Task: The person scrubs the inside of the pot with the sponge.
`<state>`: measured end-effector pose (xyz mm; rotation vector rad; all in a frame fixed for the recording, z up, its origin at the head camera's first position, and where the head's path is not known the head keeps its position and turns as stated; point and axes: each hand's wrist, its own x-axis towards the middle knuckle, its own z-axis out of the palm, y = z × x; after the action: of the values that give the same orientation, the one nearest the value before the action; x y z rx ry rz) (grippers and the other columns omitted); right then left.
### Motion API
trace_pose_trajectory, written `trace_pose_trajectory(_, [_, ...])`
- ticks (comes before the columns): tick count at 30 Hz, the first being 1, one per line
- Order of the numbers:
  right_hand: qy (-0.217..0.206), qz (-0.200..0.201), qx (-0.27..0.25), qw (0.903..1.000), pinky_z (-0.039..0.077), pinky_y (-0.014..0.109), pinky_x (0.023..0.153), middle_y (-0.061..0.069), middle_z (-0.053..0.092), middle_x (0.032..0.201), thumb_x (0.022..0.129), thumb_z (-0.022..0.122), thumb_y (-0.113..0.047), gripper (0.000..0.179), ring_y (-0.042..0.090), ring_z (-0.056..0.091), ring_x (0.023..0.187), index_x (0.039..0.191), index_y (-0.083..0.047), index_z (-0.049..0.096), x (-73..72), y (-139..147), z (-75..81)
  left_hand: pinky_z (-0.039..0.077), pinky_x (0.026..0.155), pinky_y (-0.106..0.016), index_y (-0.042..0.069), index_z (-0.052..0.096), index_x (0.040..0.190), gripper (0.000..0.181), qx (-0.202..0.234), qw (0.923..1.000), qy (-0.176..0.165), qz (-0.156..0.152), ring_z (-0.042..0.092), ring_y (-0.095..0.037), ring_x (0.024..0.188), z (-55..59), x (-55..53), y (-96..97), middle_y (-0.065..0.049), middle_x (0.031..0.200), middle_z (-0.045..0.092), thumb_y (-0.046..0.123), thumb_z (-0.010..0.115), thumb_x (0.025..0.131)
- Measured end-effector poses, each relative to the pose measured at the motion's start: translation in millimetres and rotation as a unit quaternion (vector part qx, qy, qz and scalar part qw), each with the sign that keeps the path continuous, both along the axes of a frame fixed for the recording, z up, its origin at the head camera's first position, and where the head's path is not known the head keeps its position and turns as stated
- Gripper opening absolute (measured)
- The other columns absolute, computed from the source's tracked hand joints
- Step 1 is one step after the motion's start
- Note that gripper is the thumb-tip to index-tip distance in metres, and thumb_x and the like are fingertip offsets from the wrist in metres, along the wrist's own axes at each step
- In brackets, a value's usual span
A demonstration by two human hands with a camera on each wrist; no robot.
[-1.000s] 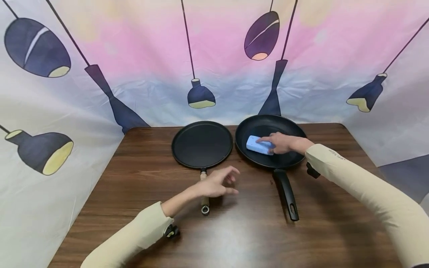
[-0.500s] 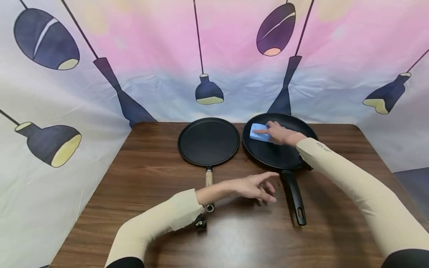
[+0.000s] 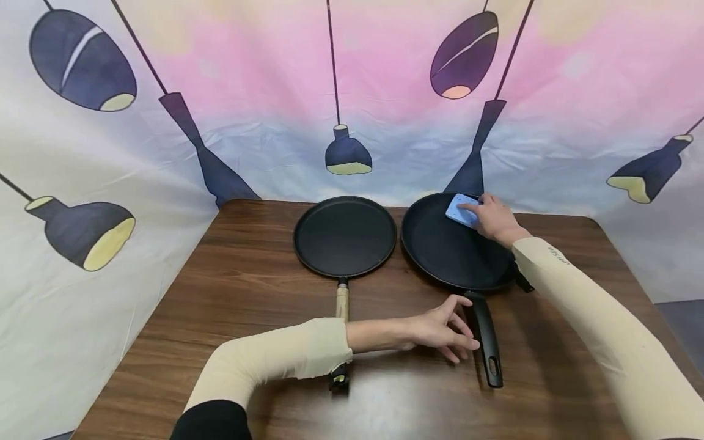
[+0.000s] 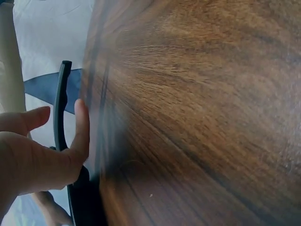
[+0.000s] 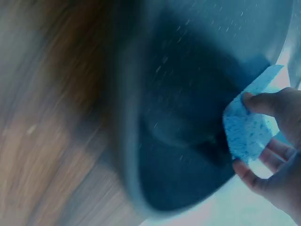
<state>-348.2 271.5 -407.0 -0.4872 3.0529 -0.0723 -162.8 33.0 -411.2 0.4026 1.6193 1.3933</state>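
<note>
A black frying pan (image 3: 451,256) lies on the table, its black handle (image 3: 487,342) pointing toward me. Inside it, at the far side, my right hand (image 3: 495,220) grips a light blue sponge (image 3: 461,210); in the right wrist view the thumb and fingers hold the sponge (image 5: 251,122) at its sides. My left hand (image 3: 440,330) is beside the pan handle with thumb and fingers parted. In the left wrist view the handle (image 4: 61,108) shows between the spread fingers of the left hand (image 4: 42,155); whether they touch it I cannot tell.
To the left lies a flat black griddle pan (image 3: 345,237) with a wooden handle (image 3: 342,302), which my left forearm partly covers. Both pans stand near the back edge of the wooden table (image 3: 231,293). Behind hangs a cloth (image 3: 264,91) printed with lamps.
The left hand has moved right, from over the griddle pan's handle to the frying pan's handle. The right hand has slid the sponge across the pan to its far side.
</note>
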Motion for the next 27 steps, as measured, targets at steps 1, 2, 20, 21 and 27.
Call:
trace_pose_trajectory(1, [0.002, -0.005, -0.001, 1.0000, 0.050, 0.071, 0.089, 0.041, 0.041, 0.135, 0.095, 0.066, -0.003, 0.055, 0.057, 0.043, 0.123, 0.148, -0.012, 0.051, 1.4, 5, 1.9, 0.066, 0.074, -0.041, 0.027, 0.032, 0.148, 0.065, 0.006, 1.0000, -0.004, 0.001, 0.073, -0.026, 0.085, -0.9, 0.4, 1.1, -0.002, 0.107, 0.062, 0.008, 0.069, 0.098])
trace_pose_trajectory(2, [0.000, -0.012, -0.002, 0.9999, 0.051, 0.071, 0.088, 0.041, 0.042, 0.135, 0.094, 0.068, -0.004, 0.056, 0.057, 0.043, 0.122, 0.147, -0.012, 0.052, 3.3, 11, 4.3, 0.066, 0.073, -0.040, 0.029, 0.032, 0.147, 0.065, 0.009, 0.9999, -0.007, -0.001, 0.073, -0.026, 0.085, -2.2, 0.9, 2.4, -0.002, 0.106, 0.063, 0.007, 0.069, 0.098])
trace_pose_trajectory(20, [-0.242, -0.006, 0.063, 0.9683, 0.052, 0.058, 0.092, 0.042, 0.047, 0.137, 0.085, 0.080, -0.014, 0.059, 0.050, 0.052, 0.119, 0.136, -0.001, 0.055, 44.5, 34, 68.7, 0.066, 0.071, -0.039, 0.040, 0.023, 0.149, 0.075, 0.003, 0.9997, -0.016, 0.017, 0.074, -0.031, 0.088, -2.8, 5.9, 17.2, -0.002, 0.106, 0.057, 0.011, 0.070, 0.098])
trace_pose_trajectory(21, [-0.243, -0.002, 0.060, 0.9680, 0.052, 0.058, 0.093, 0.041, 0.046, 0.137, 0.084, 0.081, -0.014, 0.059, 0.050, 0.052, 0.120, 0.136, -0.002, 0.055, 45.7, 32, 68.9, 0.066, 0.072, -0.038, 0.040, 0.023, 0.150, 0.077, 0.001, 0.9997, -0.016, 0.016, 0.074, -0.030, 0.088, -2.3, 5.8, 17.6, -0.002, 0.107, 0.057, 0.012, 0.071, 0.097])
trace_pose_trajectory(27, [-0.263, 0.046, -0.004, 0.9638, 0.053, 0.053, 0.089, 0.038, 0.049, 0.137, 0.086, 0.083, -0.016, 0.061, 0.046, 0.052, 0.119, 0.138, -0.007, 0.053, 47.2, 16, 60.4, 0.066, 0.075, -0.039, 0.046, 0.012, 0.159, 0.092, -0.007, 0.9997, -0.019, 0.009, 0.075, -0.028, 0.092, 0.1, 6.2, 17.6, -0.003, 0.115, 0.061, 0.012, 0.072, 0.097])
